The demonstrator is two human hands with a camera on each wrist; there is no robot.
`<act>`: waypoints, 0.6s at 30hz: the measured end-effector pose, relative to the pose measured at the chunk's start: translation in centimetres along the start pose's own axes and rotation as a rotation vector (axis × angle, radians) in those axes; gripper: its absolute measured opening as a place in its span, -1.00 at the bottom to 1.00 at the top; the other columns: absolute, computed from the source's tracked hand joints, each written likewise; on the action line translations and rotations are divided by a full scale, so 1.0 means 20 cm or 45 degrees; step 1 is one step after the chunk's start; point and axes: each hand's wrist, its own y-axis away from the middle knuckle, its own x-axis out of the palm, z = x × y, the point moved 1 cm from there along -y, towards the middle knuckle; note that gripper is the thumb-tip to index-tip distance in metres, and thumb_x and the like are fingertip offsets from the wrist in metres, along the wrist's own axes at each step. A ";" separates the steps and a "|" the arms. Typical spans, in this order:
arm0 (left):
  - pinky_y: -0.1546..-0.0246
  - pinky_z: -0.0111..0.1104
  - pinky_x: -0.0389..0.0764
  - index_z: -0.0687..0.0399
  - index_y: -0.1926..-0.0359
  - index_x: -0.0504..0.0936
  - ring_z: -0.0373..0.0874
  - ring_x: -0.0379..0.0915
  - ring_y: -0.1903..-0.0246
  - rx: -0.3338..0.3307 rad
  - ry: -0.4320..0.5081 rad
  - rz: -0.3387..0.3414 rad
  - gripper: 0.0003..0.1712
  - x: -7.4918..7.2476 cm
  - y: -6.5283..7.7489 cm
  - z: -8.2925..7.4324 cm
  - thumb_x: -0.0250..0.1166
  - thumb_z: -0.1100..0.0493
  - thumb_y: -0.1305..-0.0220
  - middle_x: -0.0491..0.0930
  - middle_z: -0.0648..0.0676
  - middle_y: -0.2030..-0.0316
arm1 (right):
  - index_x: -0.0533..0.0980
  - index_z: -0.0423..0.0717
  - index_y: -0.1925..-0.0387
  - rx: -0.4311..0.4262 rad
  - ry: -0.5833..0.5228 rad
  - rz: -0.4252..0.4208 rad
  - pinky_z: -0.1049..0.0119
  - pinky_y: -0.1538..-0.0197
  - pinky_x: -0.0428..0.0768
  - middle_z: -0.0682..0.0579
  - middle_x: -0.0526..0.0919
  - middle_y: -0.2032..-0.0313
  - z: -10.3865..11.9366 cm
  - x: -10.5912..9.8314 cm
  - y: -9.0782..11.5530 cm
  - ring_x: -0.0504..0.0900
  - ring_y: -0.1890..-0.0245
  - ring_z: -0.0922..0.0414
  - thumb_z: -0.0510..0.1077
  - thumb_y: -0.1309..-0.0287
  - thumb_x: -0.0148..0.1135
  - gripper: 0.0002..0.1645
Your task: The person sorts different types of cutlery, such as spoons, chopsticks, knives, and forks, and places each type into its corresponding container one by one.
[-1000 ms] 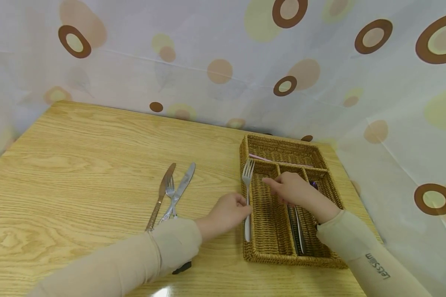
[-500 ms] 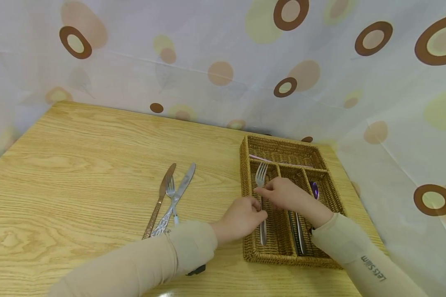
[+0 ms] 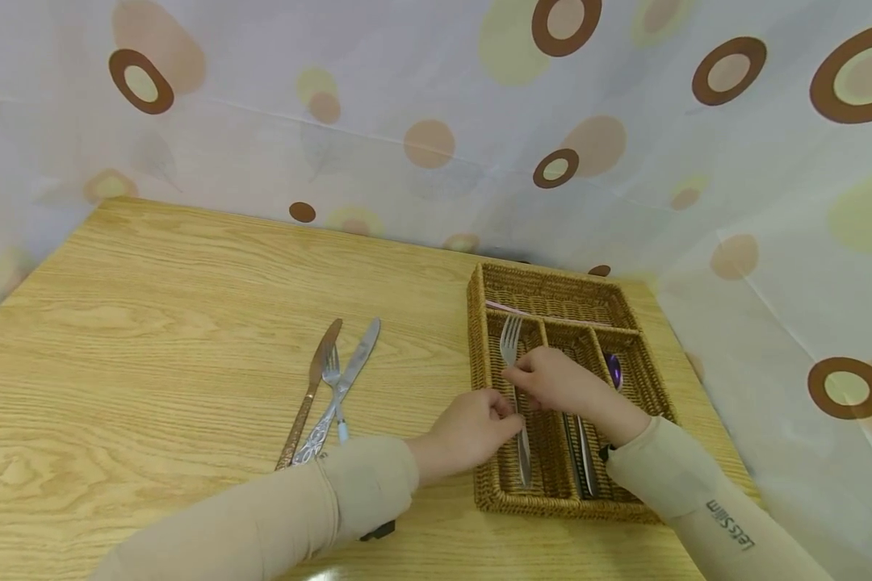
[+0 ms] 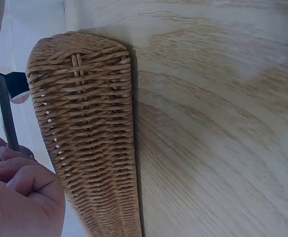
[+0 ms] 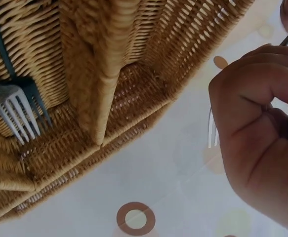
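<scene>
Head view: both hands [image 3: 472, 432] [image 3: 561, 381] pinch a silver metal fork [image 3: 509, 347] over the part-filled brown wicker tray [image 3: 529, 508], three metal utensils [image 3: 345, 387] left outside.

A wooden table [image 3: 189, 323] spans the lower frame. Left of centre lie a brown knife [image 3: 301, 411], a silver knife [image 3: 361, 351] and a fork [image 3: 333, 373] across the latter; a wicker basket [image 3: 530, 506] sits right of centre.

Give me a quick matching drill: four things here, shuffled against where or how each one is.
1. Fork at the left front compartment
2. Copper-coloured knife
3. Purple utensil
4. Pink utensil

A. In the right front compartment
B. Held by right hand and left hand
C. In the back compartment
D. On the table

Pairs: 1-B, 2-D, 3-A, 4-C
</scene>
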 end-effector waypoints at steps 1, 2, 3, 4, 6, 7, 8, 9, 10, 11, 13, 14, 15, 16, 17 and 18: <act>0.74 -0.48 0.16 0.22 0.23 0.53 -0.29 0.08 0.78 0.004 -0.027 0.009 -0.76 -0.01 0.01 0.01 0.10 0.10 -0.28 0.23 -0.12 0.78 | 0.28 -0.04 0.75 0.004 0.007 0.002 0.36 0.58 0.32 0.13 0.29 0.83 -0.01 0.00 0.00 0.19 0.80 0.24 -0.09 -0.37 -0.11 -0.49; 0.73 -0.48 0.17 0.20 0.25 0.54 -0.29 0.10 0.78 0.002 -0.060 0.021 -0.76 -0.03 0.02 0.02 0.09 0.10 -0.29 0.24 -0.12 0.78 | 0.28 -0.04 0.75 0.011 0.015 0.001 0.36 0.57 0.33 0.13 0.28 0.83 -0.01 -0.01 0.00 0.18 0.80 0.24 -0.08 -0.38 -0.11 -0.49; 0.73 -0.48 0.18 0.19 0.29 0.54 -0.29 0.11 0.77 0.006 -0.104 0.025 -0.76 -0.05 0.03 0.03 0.08 0.10 -0.28 0.26 -0.12 0.77 | 0.29 -0.05 0.75 0.013 0.025 -0.001 0.35 0.56 0.34 0.13 0.28 0.83 -0.02 -0.01 0.00 0.18 0.80 0.24 -0.08 -0.38 -0.11 -0.49; 0.73 -0.48 0.18 0.18 0.32 0.55 -0.29 0.11 0.77 0.005 -0.153 0.030 -0.77 -0.07 0.04 0.05 0.08 0.10 -0.28 0.27 -0.12 0.77 | 0.30 -0.04 0.75 0.015 0.032 -0.002 0.34 0.55 0.34 0.14 0.27 0.83 -0.03 -0.02 0.01 0.17 0.80 0.24 -0.07 -0.38 -0.11 -0.48; 0.75 -0.49 0.17 0.16 0.39 0.55 -0.30 0.12 0.77 -0.001 -0.251 0.034 -0.78 -0.12 0.08 0.08 0.07 0.12 -0.25 0.29 -0.11 0.77 | 0.32 -0.05 0.77 0.010 0.061 -0.011 0.33 0.53 0.35 0.14 0.26 0.84 -0.06 -0.03 0.02 0.17 0.80 0.23 -0.07 -0.38 -0.11 -0.46; 0.74 -0.49 0.18 0.15 0.41 0.55 -0.29 0.12 0.77 -0.011 -0.285 0.035 -0.78 -0.15 0.10 0.10 0.07 0.13 -0.24 0.31 -0.11 0.76 | 0.31 -0.04 0.77 0.017 0.065 -0.014 0.33 0.53 0.34 0.15 0.25 0.85 -0.07 -0.04 0.02 0.16 0.80 0.23 -0.07 -0.38 -0.10 -0.46; 0.74 -0.49 0.17 0.13 0.45 0.53 -0.29 0.12 0.77 -0.030 -0.317 0.035 -0.78 -0.18 0.11 0.11 0.07 0.12 -0.24 0.31 -0.11 0.76 | 0.31 -0.04 0.78 0.015 0.076 -0.019 0.32 0.54 0.34 0.15 0.25 0.85 -0.09 -0.05 0.03 0.16 0.80 0.23 -0.07 -0.38 -0.10 -0.46; 0.73 -0.49 0.15 0.11 0.50 0.50 -0.29 0.11 0.76 -0.048 -0.334 0.032 -0.77 -0.20 0.13 0.12 0.08 0.12 -0.24 0.30 -0.11 0.76 | 0.30 -0.03 0.78 0.014 0.084 -0.023 0.32 0.54 0.33 0.15 0.24 0.85 -0.11 -0.05 0.03 0.15 0.80 0.23 -0.08 -0.37 -0.10 -0.46; 0.73 -0.49 0.14 0.10 0.54 0.47 -0.28 0.09 0.76 -0.071 -0.333 0.036 -0.76 -0.23 0.15 0.13 0.07 0.12 -0.24 0.29 -0.10 0.76 | 0.29 -0.02 0.78 0.019 0.087 -0.022 0.33 0.55 0.32 0.15 0.23 0.85 -0.13 -0.06 0.04 0.14 0.80 0.24 -0.08 -0.38 -0.10 -0.46; 0.73 -0.49 0.12 0.08 0.57 0.43 -0.28 0.08 0.75 -0.089 -0.331 0.033 -0.74 -0.26 0.17 0.14 0.07 0.13 -0.24 0.28 -0.10 0.76 | 0.29 -0.01 0.79 0.030 0.087 -0.021 0.33 0.55 0.31 0.15 0.23 0.85 -0.15 -0.06 0.04 0.13 0.80 0.24 -0.08 -0.38 -0.11 -0.46; 0.71 -0.49 0.09 0.04 0.63 0.35 -0.28 0.04 0.75 -0.130 -0.306 0.027 -0.70 -0.31 0.20 0.15 0.06 0.14 -0.25 0.24 -0.09 0.76 | 0.29 0.00 0.79 0.054 0.085 -0.014 0.33 0.57 0.31 0.15 0.23 0.84 -0.18 -0.07 0.04 0.13 0.81 0.25 -0.08 -0.38 -0.12 -0.46; 0.71 -0.49 0.08 0.04 0.63 0.34 -0.28 0.02 0.75 -0.145 -0.304 0.018 -0.70 -0.33 0.22 0.16 0.06 0.14 -0.25 0.23 -0.10 0.76 | 0.30 0.00 0.79 0.069 0.082 -0.008 0.33 0.58 0.31 0.15 0.23 0.84 -0.20 -0.08 0.04 0.12 0.81 0.25 -0.08 -0.38 -0.13 -0.45; 0.72 -0.50 0.07 0.04 0.64 0.32 -0.28 0.01 0.75 -0.156 -0.294 0.014 -0.69 -0.36 0.23 0.17 0.05 0.15 -0.25 0.21 -0.10 0.77 | 0.30 -0.01 0.79 0.086 0.078 -0.002 0.33 0.58 0.32 0.15 0.24 0.84 -0.22 -0.08 0.04 0.13 0.81 0.25 -0.08 -0.39 -0.13 -0.45; 0.72 -0.50 0.06 0.03 0.65 0.31 -0.29 0.00 0.76 -0.171 -0.296 0.008 -0.68 -0.38 0.24 0.18 0.05 0.16 -0.25 0.20 -0.10 0.78 | 0.30 0.00 0.79 0.100 0.073 0.004 0.32 0.57 0.33 0.15 0.24 0.84 -0.23 -0.08 0.04 0.13 0.81 0.25 -0.08 -0.39 -0.13 -0.45; 0.72 -0.51 0.05 0.02 0.66 0.30 -0.29 -0.01 0.76 -0.190 -0.303 0.002 -0.67 -0.39 0.25 0.19 0.05 0.16 -0.25 0.19 -0.10 0.78 | 0.31 -0.01 0.78 0.109 0.071 0.008 0.32 0.56 0.34 0.15 0.25 0.84 -0.25 -0.08 0.04 0.14 0.81 0.25 -0.08 -0.39 -0.13 -0.45; 0.72 -0.51 0.05 0.02 0.68 0.28 -0.29 -0.02 0.76 -0.207 -0.306 -0.002 -0.65 -0.41 0.26 0.21 0.06 0.16 -0.25 0.17 -0.10 0.79 | 0.31 -0.01 0.78 0.118 0.069 0.013 0.32 0.55 0.34 0.15 0.24 0.84 -0.26 -0.09 0.03 0.13 0.81 0.25 -0.09 -0.38 -0.13 -0.46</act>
